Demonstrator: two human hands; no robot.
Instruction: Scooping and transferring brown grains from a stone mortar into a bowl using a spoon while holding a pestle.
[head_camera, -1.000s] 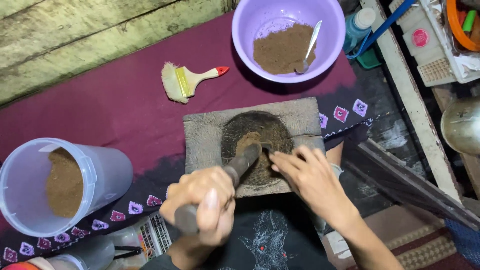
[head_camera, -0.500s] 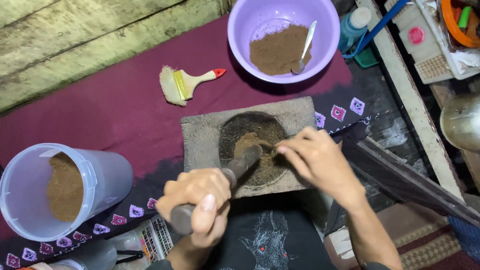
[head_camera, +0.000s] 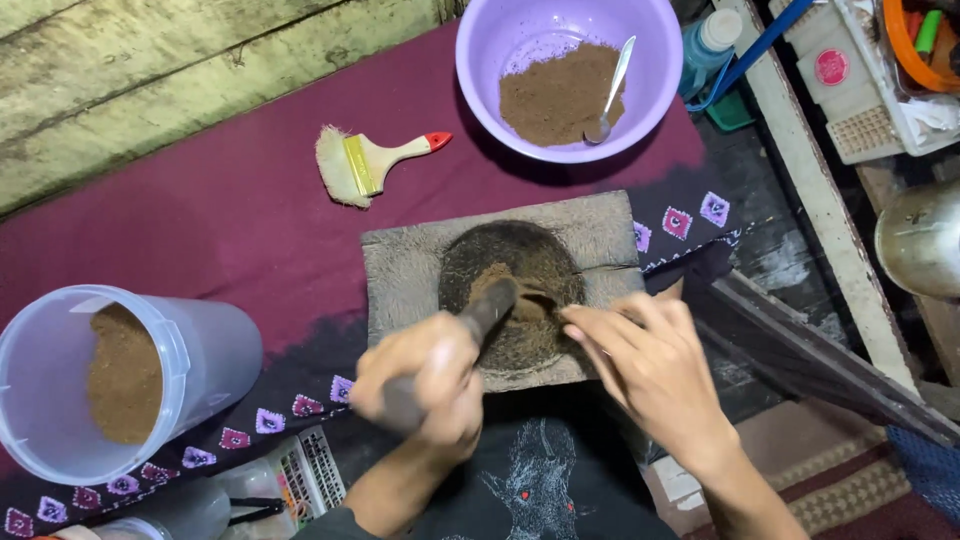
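The person's left hand is clenched around the lower end of a dark stone pestle, fingers wrapped tight about it, the hand a little blurred. The pestle slants up and away from those fingers, and its tip sits in the round dark hollow of a flat grey stone mortar slab, buried in a small heap of brown powder.

The right hand lies just beside, holding nothing, fingers spread loose. Its fingertips rest at the near edge of the hollow, touching or all but touching the powder next to the pestle tip; I cannot tell which.

The slab sits on a maroon cloth with a row of small pink diamond patterns along its dark border. Beyond the fingertips, past the far edge of the slab, stands a lilac plastic bowl holding more brown powder, with a metal spoon leaning in it. Off to the far left of the left hand's fingers lies a paintbrush with pale bristles, a wooden handle and a red tip, well apart from the slab. Nearer the person and further left, a clear plastic tub lies tipped on its side, part filled with the same powder.
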